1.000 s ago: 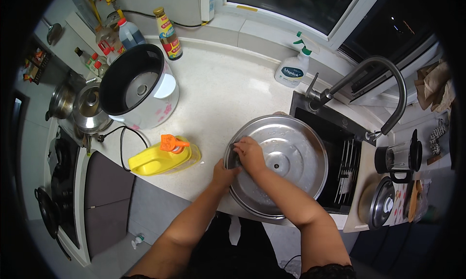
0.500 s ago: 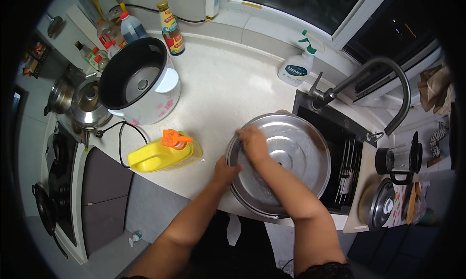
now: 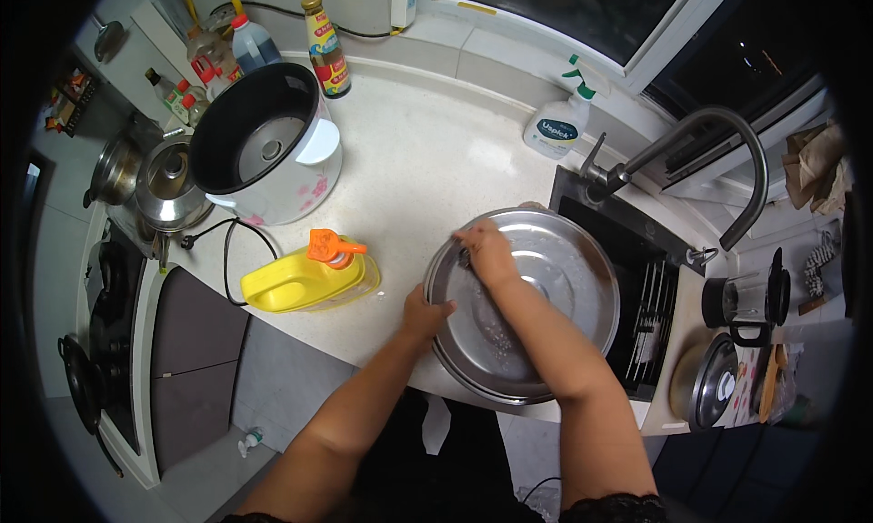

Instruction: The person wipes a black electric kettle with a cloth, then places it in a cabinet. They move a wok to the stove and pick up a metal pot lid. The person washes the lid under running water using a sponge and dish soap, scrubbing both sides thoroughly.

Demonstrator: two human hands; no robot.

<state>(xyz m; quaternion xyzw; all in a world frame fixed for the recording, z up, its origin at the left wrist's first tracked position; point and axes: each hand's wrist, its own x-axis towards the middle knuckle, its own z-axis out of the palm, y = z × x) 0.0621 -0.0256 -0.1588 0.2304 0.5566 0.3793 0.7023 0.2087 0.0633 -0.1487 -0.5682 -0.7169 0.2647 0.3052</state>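
A wide, round stainless-steel lid (image 3: 573,286), hollow side up with stepped rings, rests at the counter's edge beside the sink. Whitish suds and water drops dot its surface. Another metal rim shows just beneath it. My left hand (image 3: 426,316) grips its left rim, thumb over the inner side. My right hand (image 3: 488,253) is closed and pressed against the inner wall at the upper left. Under its fingers shows a bit of a dark, wiry scrubber (image 3: 466,258), mostly hidden.
Left of the lid stand a yellow jug (image 3: 300,282) with an orange pump top and a white rice cooker body (image 3: 309,182). Behind are a sauce bottle (image 3: 326,50) and a spray bottle (image 3: 556,123). A black sink (image 3: 627,277) with a curved faucet (image 3: 755,159) lies right.
My right hand has moved slightly right and is less blurred, still on the lid's upper-left inner wall. My left hand keeps its hold on the rim. The view has shifted a little.
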